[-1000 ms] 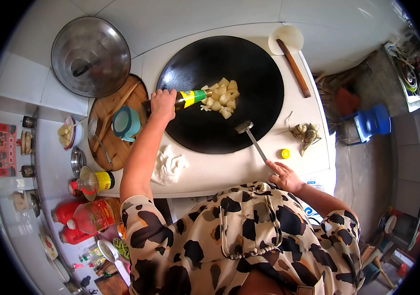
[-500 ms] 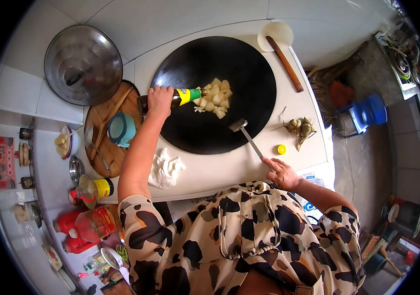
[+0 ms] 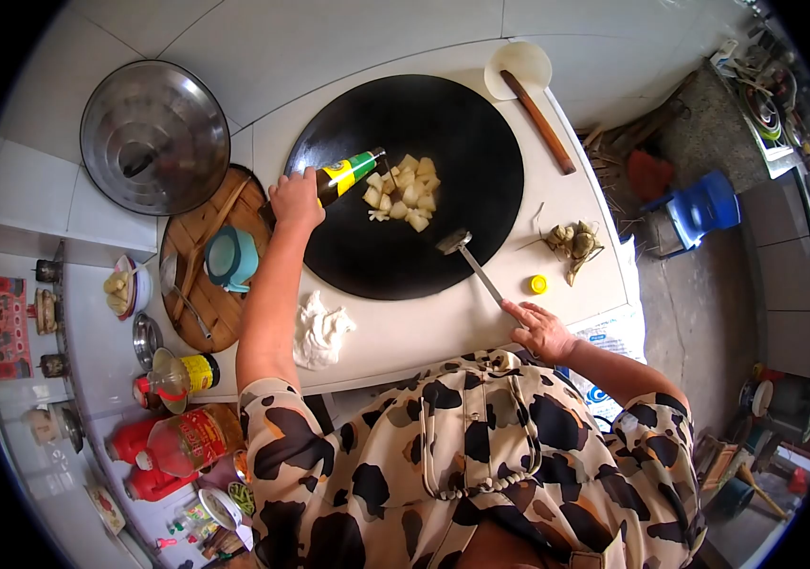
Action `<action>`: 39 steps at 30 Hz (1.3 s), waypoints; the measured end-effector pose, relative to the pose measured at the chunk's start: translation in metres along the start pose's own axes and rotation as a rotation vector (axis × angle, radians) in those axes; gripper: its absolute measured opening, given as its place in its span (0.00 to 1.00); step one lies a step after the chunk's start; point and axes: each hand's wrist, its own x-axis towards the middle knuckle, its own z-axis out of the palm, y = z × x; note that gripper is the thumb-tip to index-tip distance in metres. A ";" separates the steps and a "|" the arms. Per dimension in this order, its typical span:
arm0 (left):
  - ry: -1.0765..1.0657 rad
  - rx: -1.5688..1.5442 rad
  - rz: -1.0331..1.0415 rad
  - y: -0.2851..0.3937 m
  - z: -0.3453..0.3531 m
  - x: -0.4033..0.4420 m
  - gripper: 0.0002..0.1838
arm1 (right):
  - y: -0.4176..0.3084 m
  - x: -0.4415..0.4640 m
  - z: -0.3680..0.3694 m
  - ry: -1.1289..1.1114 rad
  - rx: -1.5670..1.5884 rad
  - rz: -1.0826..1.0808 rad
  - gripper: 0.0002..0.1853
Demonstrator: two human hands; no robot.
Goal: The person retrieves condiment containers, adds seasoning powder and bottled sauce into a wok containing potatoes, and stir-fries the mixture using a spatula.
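Note:
My left hand (image 3: 297, 198) is wrapped round a dark bottle (image 3: 348, 175) with a yellow and green label. The bottle tilts over the large black wok (image 3: 471, 133), and a thin dark stream falls from its mouth. Pale potato-like chunks (image 3: 411, 194) lie in the wok below it. In my right hand (image 3: 537, 329) is the handle of a metal spatula (image 3: 482, 268), whose blade rests in the wok's near right part. A yellow cap (image 3: 537, 284) lies on the counter (image 3: 452, 332) close to my right hand.
A metal lid (image 3: 154, 137) leans at the left, above a round wooden board (image 3: 206, 313) with a teal container (image 3: 231, 258). A white cloth (image 3: 322, 332) lies before the wok. Dried bulbs (image 3: 573, 245) and a wooden-handled tool (image 3: 539, 123) are at the right. Oil bottles (image 3: 187, 441) stand lower left.
My left hand has turned the bottle so that its mouth points further up and back in the view, and a dark stream now shows. My right hand keeps its hold on the spatula.

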 end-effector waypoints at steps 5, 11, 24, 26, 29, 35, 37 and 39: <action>-0.009 -0.010 -0.008 0.001 0.001 -0.004 0.27 | -0.002 0.000 0.001 0.005 -0.008 0.008 0.06; 0.041 -0.333 -0.080 0.011 0.003 -0.012 0.31 | -0.002 0.000 0.004 0.031 0.008 0.010 0.07; -0.238 -0.902 -0.075 -0.013 0.031 -0.027 0.41 | 0.026 0.069 -0.105 0.425 0.115 0.026 0.05; -0.250 -0.909 -0.056 -0.020 0.030 -0.029 0.40 | 0.030 0.076 -0.127 0.486 0.399 0.461 0.09; -0.278 -0.957 -0.047 -0.030 0.036 -0.029 0.40 | 0.064 0.086 -0.150 0.660 0.852 0.625 0.23; -0.345 -1.246 0.012 -0.039 0.027 -0.035 0.40 | 0.093 0.099 -0.186 0.693 1.111 0.503 0.26; -0.347 -1.283 0.029 -0.040 0.026 -0.037 0.40 | 0.091 0.108 -0.197 0.668 1.162 0.474 0.26; -0.344 -1.287 0.064 -0.041 0.023 -0.038 0.40 | 0.089 0.117 -0.204 0.633 1.194 0.444 0.24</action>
